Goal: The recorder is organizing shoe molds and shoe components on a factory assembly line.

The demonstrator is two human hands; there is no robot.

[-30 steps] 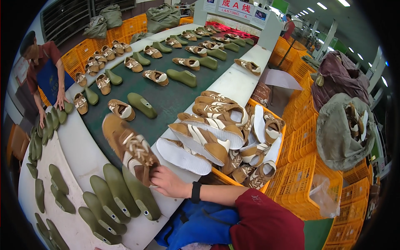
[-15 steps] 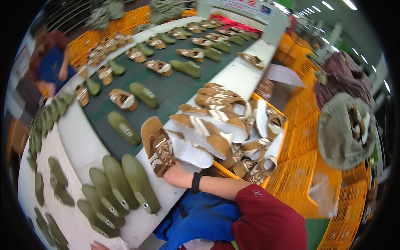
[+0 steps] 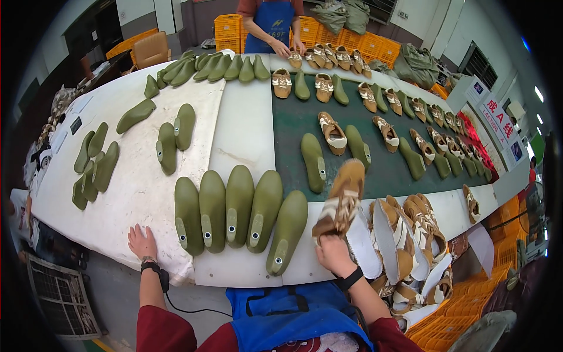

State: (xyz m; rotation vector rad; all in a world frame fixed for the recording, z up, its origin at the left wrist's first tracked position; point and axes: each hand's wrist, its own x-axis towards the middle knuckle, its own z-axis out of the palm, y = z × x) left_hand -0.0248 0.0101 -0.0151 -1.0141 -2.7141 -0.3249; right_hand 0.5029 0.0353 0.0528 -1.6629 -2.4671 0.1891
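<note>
My right hand (image 3: 334, 256) grips a brown-and-white shoe upper (image 3: 343, 205) by its heel end, with the toe pointing away from me. The shoe upper hangs over the near edge of the belt, to the right of a row of several green shoe lasts (image 3: 239, 205) on the white table edge. My left hand (image 3: 142, 242) lies flat with fingers spread on the white cloth-covered table (image 3: 141, 202), left of that row. Beside my right wrist is a heap of brown-and-white shoe uppers (image 3: 410, 234) with white insole boards.
A dark green belt (image 3: 381, 176) carries rows of paired lasts and uppers. More green lasts (image 3: 94, 164) lie on the cloth at left. Across the table, a co-worker in a blue apron (image 3: 267, 26) touches an upper. Orange crates (image 3: 451, 317) stand at right.
My view has swung from the right side toward the left. My left hand, barely visible before, now shows fully. My right hand still holds the upper, now apart from the heap.
</note>
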